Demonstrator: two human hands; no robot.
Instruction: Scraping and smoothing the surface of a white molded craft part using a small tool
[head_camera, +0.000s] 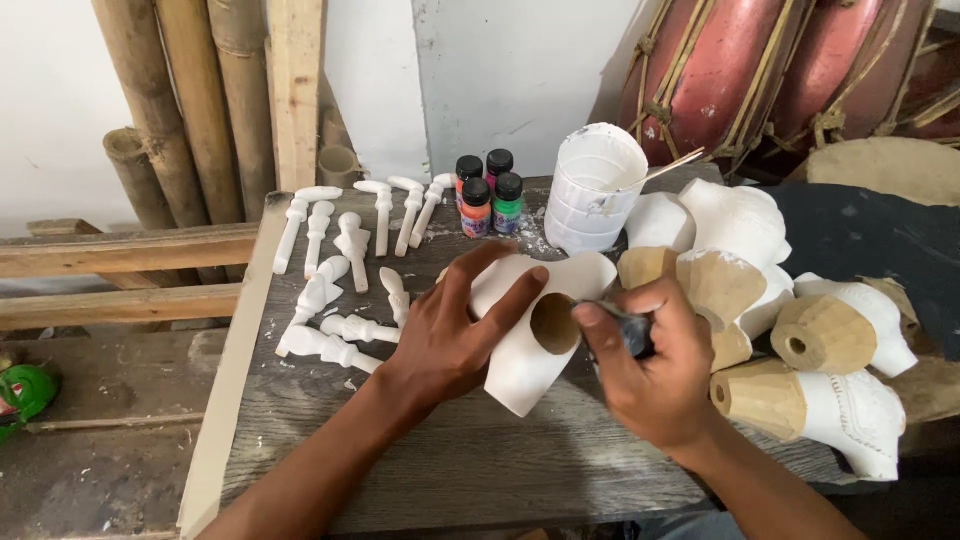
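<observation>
The left hand (450, 335) wraps spread fingers around a white carved piece (530, 330) on the table (450, 460). The right hand (650, 365) pinches a dark pad (625, 325) at its hollow end, near paint bottles (490, 195)

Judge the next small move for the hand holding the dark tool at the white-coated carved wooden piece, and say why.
Probably work the small dark tool in the right hand along the rim of the round bare-wood hole. The left hand already steadies the white-coated carved wooden piece with the hole facing the tool, whose tip sits at the hole's edge.
</observation>
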